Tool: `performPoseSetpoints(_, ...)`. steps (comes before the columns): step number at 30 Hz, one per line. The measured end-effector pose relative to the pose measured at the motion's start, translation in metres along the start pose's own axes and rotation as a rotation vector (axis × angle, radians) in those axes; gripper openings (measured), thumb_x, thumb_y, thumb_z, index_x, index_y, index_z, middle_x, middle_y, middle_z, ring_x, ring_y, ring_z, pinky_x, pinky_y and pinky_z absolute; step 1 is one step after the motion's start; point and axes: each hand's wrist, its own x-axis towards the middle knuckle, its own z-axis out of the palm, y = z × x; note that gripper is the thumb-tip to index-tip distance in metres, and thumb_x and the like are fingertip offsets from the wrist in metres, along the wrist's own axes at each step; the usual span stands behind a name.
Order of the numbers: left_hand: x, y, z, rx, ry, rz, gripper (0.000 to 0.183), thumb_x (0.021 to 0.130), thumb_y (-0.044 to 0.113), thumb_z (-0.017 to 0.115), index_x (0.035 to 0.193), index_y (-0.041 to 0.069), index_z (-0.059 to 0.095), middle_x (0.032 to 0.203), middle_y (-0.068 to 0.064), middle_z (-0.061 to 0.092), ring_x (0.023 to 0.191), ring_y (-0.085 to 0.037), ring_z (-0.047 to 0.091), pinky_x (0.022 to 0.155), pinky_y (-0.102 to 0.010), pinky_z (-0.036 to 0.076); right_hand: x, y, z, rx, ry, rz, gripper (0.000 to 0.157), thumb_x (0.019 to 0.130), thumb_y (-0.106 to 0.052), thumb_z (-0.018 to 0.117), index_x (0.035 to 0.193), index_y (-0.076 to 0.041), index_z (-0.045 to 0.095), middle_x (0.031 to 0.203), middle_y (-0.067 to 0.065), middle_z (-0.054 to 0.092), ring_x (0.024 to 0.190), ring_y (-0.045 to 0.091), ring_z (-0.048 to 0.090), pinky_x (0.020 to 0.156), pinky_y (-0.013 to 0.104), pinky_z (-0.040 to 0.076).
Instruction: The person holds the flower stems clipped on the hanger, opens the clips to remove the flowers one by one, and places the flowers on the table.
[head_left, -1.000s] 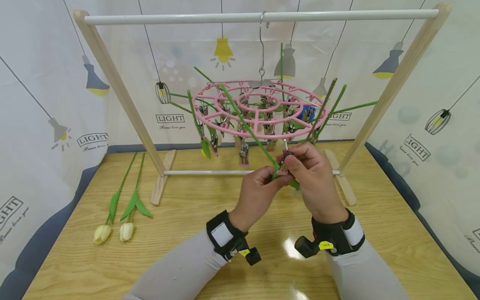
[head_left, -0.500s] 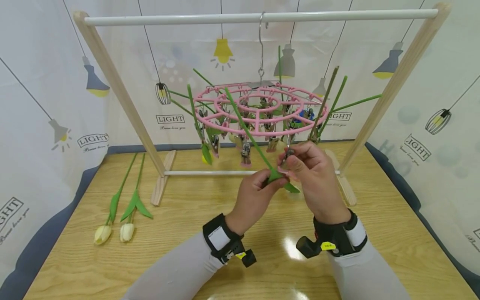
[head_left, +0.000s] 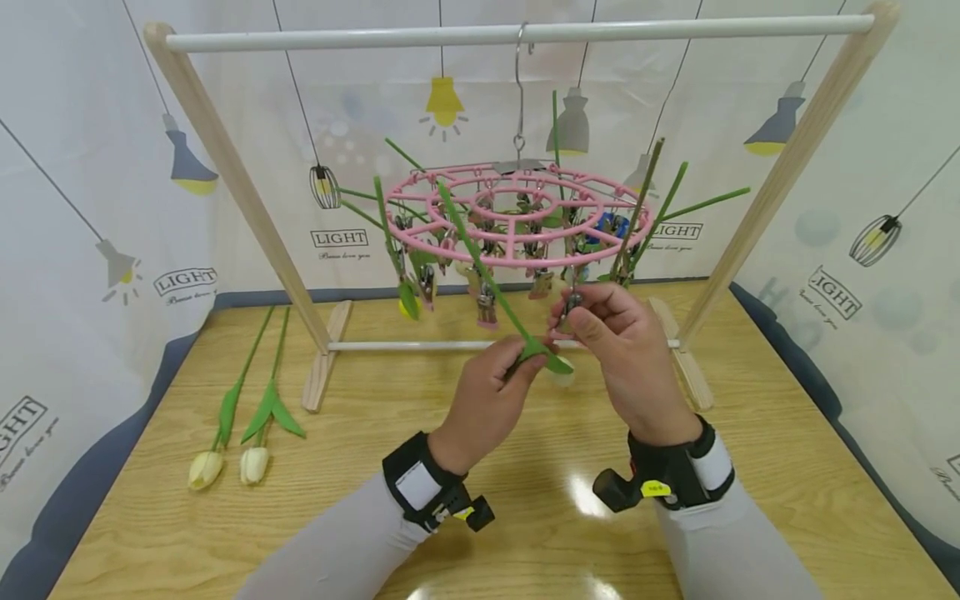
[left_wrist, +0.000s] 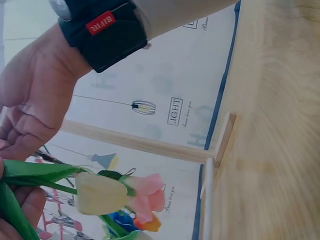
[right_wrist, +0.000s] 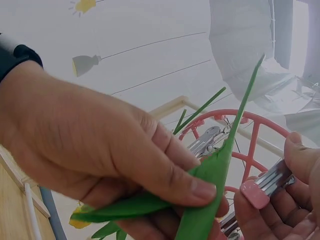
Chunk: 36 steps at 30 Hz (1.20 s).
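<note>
Left hand (head_left: 483,400): my fingers pinched the cream tulip (left_wrist: 100,194).
Right hand (head_left: 630,358): mine gripped a clip (right_wrist: 267,185).
Clipping: seemingly my step; next probably called for joining the two.

Downward head view, wrist close-ups, shared tulip (left_wrist: 101,193)

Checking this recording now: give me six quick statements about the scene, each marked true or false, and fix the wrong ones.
1. The left hand holds a white tulip. True.
2. The right hand holds a metal clip. True.
3. The white tulip is clamped in that metal clip. False: they are apart.
4. Two more tulips lie on the table. True.
5. The pink hanger lies on the table. False: it hangs from the white rail.
6. Both wrists are bare. False: each wears a black band.
</note>
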Motion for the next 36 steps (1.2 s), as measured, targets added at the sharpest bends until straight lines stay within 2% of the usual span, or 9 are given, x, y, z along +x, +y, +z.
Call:
performPoseSetpoints(5, 0.001, 0.006, -0.01, 0.016, 0.033, 0.104, 0.015, 0.094, 0.022, 0.054, 0.101, 0.014, 0.064, 0.083, -0.002, 0.062, 0.053, -0.008, 0.037, 0.048, -0.025, 0.034, 0.0, -0.001, -0.003, -0.006, 0.006, 0.012, 0.022, 0.094, -0.008, 0.051, 0.114, 0.002, 0.052, 0.101, 0.007, 0.061, 0.096, 0.028, 0.057, 0.084, 0.028, 0.054)
performPoseSetpoints(8, 0.0, 0.01, -0.018, 0.003, 0.052, 0.147, 0.014, 0.091, 0.017, 0.058, 0.102, 0.012, 0.066, 0.099, -0.007, 0.069, 0.063, -0.007, 0.05, 0.05, -0.024, 0.036, 0.0, -0.002, -0.003, -0.002, 0.003, 0.015, 0.022, 0.094, -0.008, 0.051, 0.114, 0.002, 0.052, 0.102, 0.008, 0.061, 0.097, 0.029, 0.056, 0.085, 0.029, 0.054)
performPoseSetpoints(12, -0.005, 0.014, -0.034, 0.024, 0.08, 0.192, 0.012, 0.088, 0.01, 0.062, 0.099, 0.011, 0.067, 0.094, -0.008, 0.07, 0.079, -0.009, 0.06, 0.053, -0.025, 0.041, 0.001, -0.003, -0.002, -0.008, 0.0, 0.022, 0.025, 0.095, -0.01, 0.051, 0.115, 0.005, 0.05, 0.104, 0.009, 0.061, 0.099, 0.031, 0.055, 0.087, 0.033, 0.053)
performPoseSetpoints(19, -0.018, 0.014, -0.065, 0.043, 0.156, 0.243, 0.02, 0.081, -0.004, 0.065, 0.096, 0.008, 0.068, 0.093, -0.011, 0.071, 0.088, -0.017, 0.064, 0.067, -0.024, 0.052, 0.002, -0.003, -0.002, -0.013, 0.004, 0.031, 0.025, 0.094, -0.01, 0.052, 0.116, 0.003, 0.051, 0.103, 0.009, 0.061, 0.099, 0.031, 0.055, 0.087, 0.033, 0.053)
performPoseSetpoints(21, -0.022, 0.013, -0.074, 0.06, 0.182, 0.249, 0.021, 0.079, -0.005, 0.066, 0.095, 0.008, 0.068, 0.092, -0.012, 0.071, 0.089, -0.019, 0.064, 0.068, -0.023, 0.052, 0.002, -0.002, -0.002, -0.011, 0.004, 0.034, 0.025, 0.094, -0.009, 0.052, 0.116, 0.003, 0.052, 0.102, 0.008, 0.062, 0.098, 0.03, 0.055, 0.086, 0.032, 0.053)
performPoseSetpoints(24, -0.027, 0.008, -0.087, 0.098, 0.214, 0.241, 0.021, 0.079, -0.005, 0.066, 0.095, 0.008, 0.068, 0.091, -0.013, 0.071, 0.073, -0.013, 0.062, 0.06, -0.02, 0.047, 0.001, -0.001, -0.002, -0.015, 0.004, 0.035, 0.027, 0.094, -0.009, 0.053, 0.117, 0.004, 0.051, 0.101, 0.007, 0.062, 0.098, 0.03, 0.055, 0.086, 0.031, 0.053)
performPoseSetpoints(29, -0.037, -0.004, -0.109, 0.18, 0.287, 0.187, 0.023, 0.08, -0.001, 0.067, 0.1, 0.01, 0.07, 0.089, -0.01, 0.071, 0.05, -0.006, 0.038, 0.047, -0.022, 0.031, 0.001, 0.0, -0.003, -0.019, 0.002, 0.034, 0.028, 0.094, -0.01, 0.053, 0.117, 0.006, 0.05, 0.102, 0.008, 0.062, 0.098, 0.03, 0.055, 0.085, 0.031, 0.053)
performPoseSetpoints(31, -0.041, -0.009, -0.119, 0.186, 0.328, 0.159, 0.023, 0.08, -0.003, 0.067, 0.099, 0.01, 0.07, 0.089, -0.01, 0.071, 0.054, -0.007, 0.048, 0.047, -0.02, 0.033, 0.001, 0.001, -0.003, -0.015, 0.002, 0.036, 0.029, 0.094, -0.009, 0.053, 0.118, 0.007, 0.049, 0.102, 0.007, 0.062, 0.098, 0.03, 0.055, 0.085, 0.03, 0.053)
performPoseSetpoints(36, -0.052, -0.021, -0.145, 0.181, 0.405, 0.065, 0.02, 0.083, -0.003, 0.064, 0.098, 0.008, 0.07, 0.09, -0.016, 0.071, 0.064, -0.015, 0.06, 0.05, -0.019, 0.038, 0.0, 0.002, -0.004, -0.008, 0.006, 0.036, 0.027, 0.094, -0.008, 0.053, 0.117, 0.005, 0.05, 0.102, 0.007, 0.062, 0.098, 0.028, 0.056, 0.085, 0.029, 0.053)
